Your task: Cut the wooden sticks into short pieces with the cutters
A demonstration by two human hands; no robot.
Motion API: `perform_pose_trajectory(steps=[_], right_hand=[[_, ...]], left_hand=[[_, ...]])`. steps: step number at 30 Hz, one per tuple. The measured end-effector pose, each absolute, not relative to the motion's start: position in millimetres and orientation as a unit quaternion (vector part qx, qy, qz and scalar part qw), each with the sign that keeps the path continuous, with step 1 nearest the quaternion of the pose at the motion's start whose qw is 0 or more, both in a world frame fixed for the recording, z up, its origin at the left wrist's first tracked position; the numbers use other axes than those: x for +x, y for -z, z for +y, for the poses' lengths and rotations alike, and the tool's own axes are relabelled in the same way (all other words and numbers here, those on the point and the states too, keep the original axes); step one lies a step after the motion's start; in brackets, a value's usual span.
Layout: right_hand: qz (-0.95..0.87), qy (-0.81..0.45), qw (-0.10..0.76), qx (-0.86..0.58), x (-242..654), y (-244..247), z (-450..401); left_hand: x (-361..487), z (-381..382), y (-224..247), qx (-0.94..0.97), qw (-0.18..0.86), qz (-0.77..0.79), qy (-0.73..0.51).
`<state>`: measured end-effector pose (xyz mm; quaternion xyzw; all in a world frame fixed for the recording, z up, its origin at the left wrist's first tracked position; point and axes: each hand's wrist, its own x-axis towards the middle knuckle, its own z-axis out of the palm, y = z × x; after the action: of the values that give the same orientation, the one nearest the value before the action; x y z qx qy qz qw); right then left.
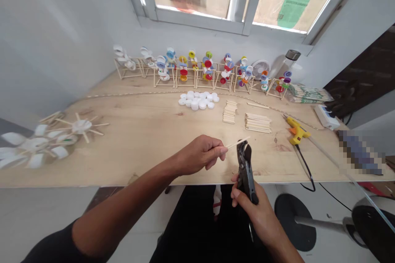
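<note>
A thin wooden stick is pinched in my left hand, above the table's front part. My right hand grips a black hand cutter by its handles, jaws pointing up and away from me. The stick's far end lies across the cutter's jaws; whether the blades touch it I cannot tell. Beyond my hands lie a stack of short cut sticks and a stack of longer sticks. White bottle caps sit grouped at the middle of the table.
Stick frames with coloured cap wheels line the wall. Stick-and-cap wheels lie at the left. To the right are a yellow glue gun with its cord, a white power strip, packaged sticks and a bottle.
</note>
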<state>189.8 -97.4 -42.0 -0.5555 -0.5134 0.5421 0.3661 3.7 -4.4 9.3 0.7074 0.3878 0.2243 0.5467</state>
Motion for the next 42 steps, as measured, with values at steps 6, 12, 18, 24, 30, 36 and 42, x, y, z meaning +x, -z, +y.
perform_pose_trajectory(steps=[6, 12, 18, 24, 30, 36, 42], right_hand=[[-0.56, -0.51, 0.338, -0.558, 186.6, 45.2, -99.0], [-0.57, -0.498, 0.325, -0.567, 183.8, 41.9, -96.7], [-0.58, -0.476, 0.327, -0.574, 183.1, 44.1, -95.9], [-0.578, -0.473, 0.324, -0.581, 183.1, 47.3, -93.6], [-0.576, -0.48, 0.321, -0.578, 182.3, 48.6, -93.5], [-0.594, -0.454, 0.313, -0.586, 182.5, 50.9, -93.7], [-0.602, -0.428, 0.304, -0.602, 182.2, 52.0, -93.7]], left_hand=[[7.2, -4.3, -14.7, 0.753, 0.496, 0.383, -0.2], [11.5, -1.1, -21.1, 0.789, 0.445, 0.394, -0.155], [13.4, 0.0, -23.9, 0.803, 0.416, 0.402, -0.143], [13.3, 0.7, -27.7, 0.82, 0.39, 0.395, -0.139], [13.6, 0.1, -30.9, 0.832, 0.374, 0.392, -0.121], [12.8, 2.5, -29.6, 0.821, 0.405, 0.391, -0.099], [10.6, 6.6, -26.3, 0.799, 0.453, 0.387, -0.087]])
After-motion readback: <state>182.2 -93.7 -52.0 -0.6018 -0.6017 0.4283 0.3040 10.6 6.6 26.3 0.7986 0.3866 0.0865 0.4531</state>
